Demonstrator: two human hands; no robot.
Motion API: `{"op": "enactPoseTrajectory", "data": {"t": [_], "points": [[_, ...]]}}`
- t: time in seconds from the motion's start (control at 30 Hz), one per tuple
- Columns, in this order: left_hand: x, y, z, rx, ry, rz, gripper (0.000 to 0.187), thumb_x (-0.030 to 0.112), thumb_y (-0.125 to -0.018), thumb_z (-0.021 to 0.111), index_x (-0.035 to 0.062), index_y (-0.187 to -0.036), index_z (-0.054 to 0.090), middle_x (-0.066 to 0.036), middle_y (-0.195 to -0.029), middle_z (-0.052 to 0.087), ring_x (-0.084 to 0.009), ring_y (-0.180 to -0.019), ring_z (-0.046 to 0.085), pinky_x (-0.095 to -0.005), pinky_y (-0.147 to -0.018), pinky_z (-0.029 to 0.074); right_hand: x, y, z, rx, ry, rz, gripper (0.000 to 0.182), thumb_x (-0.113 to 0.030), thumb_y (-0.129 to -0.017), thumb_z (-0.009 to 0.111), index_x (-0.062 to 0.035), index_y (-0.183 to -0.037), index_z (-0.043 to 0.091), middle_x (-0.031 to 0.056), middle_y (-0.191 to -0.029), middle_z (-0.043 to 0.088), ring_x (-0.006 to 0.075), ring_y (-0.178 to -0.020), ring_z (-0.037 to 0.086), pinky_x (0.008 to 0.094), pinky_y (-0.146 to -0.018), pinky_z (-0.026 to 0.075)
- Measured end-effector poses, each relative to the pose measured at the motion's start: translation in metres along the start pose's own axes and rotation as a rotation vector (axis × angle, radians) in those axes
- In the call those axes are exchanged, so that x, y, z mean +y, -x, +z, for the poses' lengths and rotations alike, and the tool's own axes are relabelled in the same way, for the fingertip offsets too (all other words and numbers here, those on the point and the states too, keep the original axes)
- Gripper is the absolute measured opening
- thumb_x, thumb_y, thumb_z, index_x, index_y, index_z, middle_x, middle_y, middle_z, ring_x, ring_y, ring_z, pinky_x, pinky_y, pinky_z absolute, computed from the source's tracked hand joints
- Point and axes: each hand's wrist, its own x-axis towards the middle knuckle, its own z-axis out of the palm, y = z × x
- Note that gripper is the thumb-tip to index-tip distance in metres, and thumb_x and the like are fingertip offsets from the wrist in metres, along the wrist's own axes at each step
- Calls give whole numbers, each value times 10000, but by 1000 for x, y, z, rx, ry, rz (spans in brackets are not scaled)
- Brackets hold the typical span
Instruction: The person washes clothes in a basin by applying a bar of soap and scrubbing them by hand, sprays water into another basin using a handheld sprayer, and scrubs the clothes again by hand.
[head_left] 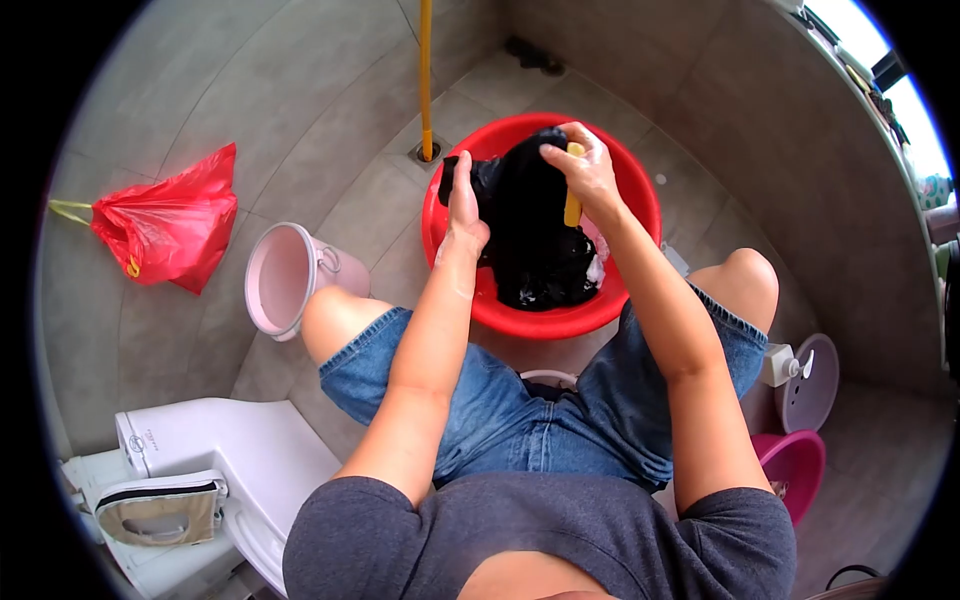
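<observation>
A wet black cloth (535, 190) is stretched up between my hands, its lower part bunched in a red basin (640, 170). My left hand (464, 212) grips the cloth's left side, fingers pointing up and a dark flap showing beyond them. At the upper right of the cloth is my right hand (590, 180), its fingers closed round a long yellow bar (573, 208) that lies against the black fabric. I cannot tell whether the bar is soap or a brush. White suds show on the cloth and on my left wrist.
A pink bucket (258, 285) stands by my left knee; a red plastic bag (175, 225) hangs at the left wall. Behind the basin, a yellow pipe (426, 80) enters a floor drain. To my right are a white pump bottle (778, 365) and a magenta basin (815, 480); a toilet (235, 430) is lower left.
</observation>
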Motion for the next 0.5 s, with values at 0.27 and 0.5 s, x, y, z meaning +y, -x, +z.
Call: {"op": "enactPoseTrajectory", "data": {"t": [0.27, 0.5], "points": [[-41, -5, -30, -803, 420, -100, 627, 618, -890, 376, 103, -1214, 529, -101, -1163, 570, -246, -1136, 532, -387, -1000, 413, 3, 61, 62, -466, 883, -747, 297, -87, -669, 657, -65, -955, 581, 155, -1055, 547, 317, -947, 543, 407, -766, 452], [-31, 22, 1, -513, 321, -32, 546, 466, -867, 458, 60, -1226, 517, -124, -1184, 566, -262, -1143, 532, -388, -1015, 410, -42, 64, 59, -497, 993, -915, 331, -144, -717, 676, -134, -1035, 583, 85, -1126, 524, 274, -996, 529, 379, -808, 440]]}}
